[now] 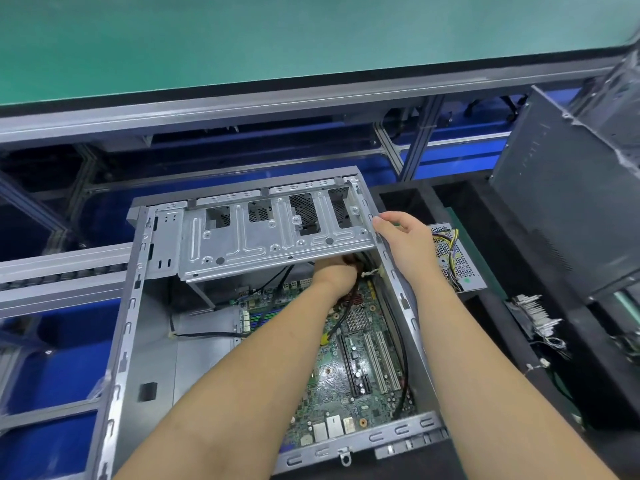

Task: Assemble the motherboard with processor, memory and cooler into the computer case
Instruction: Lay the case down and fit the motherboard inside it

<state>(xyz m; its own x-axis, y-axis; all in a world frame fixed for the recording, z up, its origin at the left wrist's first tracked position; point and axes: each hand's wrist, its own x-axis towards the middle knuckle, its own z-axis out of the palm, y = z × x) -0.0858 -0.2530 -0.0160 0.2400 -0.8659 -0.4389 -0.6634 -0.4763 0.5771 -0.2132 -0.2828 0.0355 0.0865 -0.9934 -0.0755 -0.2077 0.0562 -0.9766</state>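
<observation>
An open grey computer case (138,306) lies flat in the middle of the head view. A green motherboard (349,372) sits inside on the case floor, with white and black slots and a small heatsink. A metal drive cage (263,237) is tilted up over the far end. My left hand (337,271) reaches under the cage among black cables; its fingers are hidden. My right hand (401,230) rests on the cage's right corner at the case's right wall, thumb on top of the metal.
A power supply (453,258) with coloured wires lies just right of the case. Black foam trays (502,306) to the right hold a finned cooler (533,313) and cables. A dark case panel (561,202) leans at far right. Grey conveyor rails (62,271) run left.
</observation>
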